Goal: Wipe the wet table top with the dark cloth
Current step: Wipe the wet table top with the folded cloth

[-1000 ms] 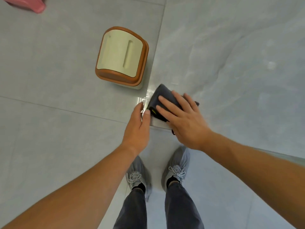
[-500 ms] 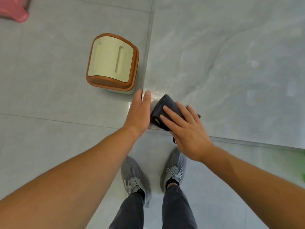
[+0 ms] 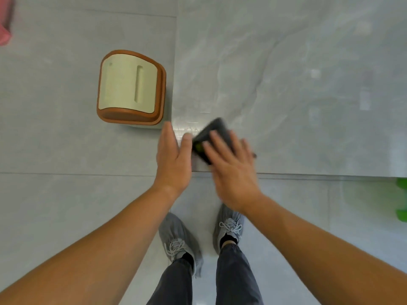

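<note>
Seemingly early: right hand, fingers straight, presses the folded dark cloth at the near-left corner of the table top, left hand flat and empty beside it; wet glints show just beyond, most surface likely unwiped.

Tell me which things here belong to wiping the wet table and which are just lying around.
Part of the job: dark cloth; table top; right hand, pressed flat on the cloth; left hand, open at the table's corner.
Lying about: brown bin with cream lid, on the floor; pink thing, top left; green thing, right edge.
</note>
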A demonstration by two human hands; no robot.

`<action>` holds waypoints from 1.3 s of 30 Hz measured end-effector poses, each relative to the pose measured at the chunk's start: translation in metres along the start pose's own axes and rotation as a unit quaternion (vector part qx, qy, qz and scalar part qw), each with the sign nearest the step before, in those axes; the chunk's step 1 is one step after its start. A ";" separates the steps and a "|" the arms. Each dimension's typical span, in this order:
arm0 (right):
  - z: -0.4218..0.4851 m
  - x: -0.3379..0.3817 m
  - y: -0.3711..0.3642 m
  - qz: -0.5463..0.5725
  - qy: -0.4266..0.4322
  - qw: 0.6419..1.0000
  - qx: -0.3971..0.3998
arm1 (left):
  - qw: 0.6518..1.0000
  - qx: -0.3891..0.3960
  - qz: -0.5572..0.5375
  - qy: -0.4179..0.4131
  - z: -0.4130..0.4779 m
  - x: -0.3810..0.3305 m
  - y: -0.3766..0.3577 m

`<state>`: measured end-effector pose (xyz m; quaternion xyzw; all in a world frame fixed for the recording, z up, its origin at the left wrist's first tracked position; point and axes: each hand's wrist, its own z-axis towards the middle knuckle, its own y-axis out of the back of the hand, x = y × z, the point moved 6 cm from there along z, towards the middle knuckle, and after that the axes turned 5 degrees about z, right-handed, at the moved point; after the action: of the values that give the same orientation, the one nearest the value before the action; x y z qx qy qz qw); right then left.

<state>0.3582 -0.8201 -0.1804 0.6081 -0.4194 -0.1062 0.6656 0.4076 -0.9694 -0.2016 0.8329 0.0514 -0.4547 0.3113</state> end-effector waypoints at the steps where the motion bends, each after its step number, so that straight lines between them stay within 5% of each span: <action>1: 0.006 0.012 -0.006 -0.003 0.034 0.999 0.021 | 1.000 -0.002 0.019 -0.006 -0.002 -0.001 -0.001; 5: 0.020 0.002 -0.007 -0.031 0.042 0.998 0.043 | 0.998 -0.003 0.040 -0.039 -0.013 -0.018 0.001; 12: -0.045 -0.113 0.044 -0.006 -0.282 0.959 -0.032 | 0.979 0.011 0.179 -0.099 -0.024 -0.060 -0.016; 15: -0.077 -0.154 0.066 0.004 -0.358 0.933 -0.039 | 0.979 0.039 0.173 -0.105 -0.028 -0.085 -0.040; 19: -0.084 -0.168 0.087 0.115 -0.339 0.933 -0.029 | 0.977 0.105 0.169 -0.081 -0.036 -0.118 -0.083; 24: -0.097 -0.188 0.124 0.240 -0.353 0.895 -0.130 | 0.971 0.181 0.154 -0.026 -0.051 -0.150 -0.142; 32: -0.090 -0.227 0.138 0.379 -0.493 0.774 -0.120 | 0.968 0.194 0.141 0.067 -0.050 -0.177 -0.210; 39: -0.093 -0.232 0.144 0.444 -0.485 0.747 -0.097 | 0.975 0.172 0.074 0.123 -0.057 -0.189 -0.220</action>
<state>0.2239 -0.5675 -0.1420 0.1526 -0.8959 -0.1198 0.3996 0.2575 -0.7233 -0.1337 0.9250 -0.0514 -0.3268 0.1870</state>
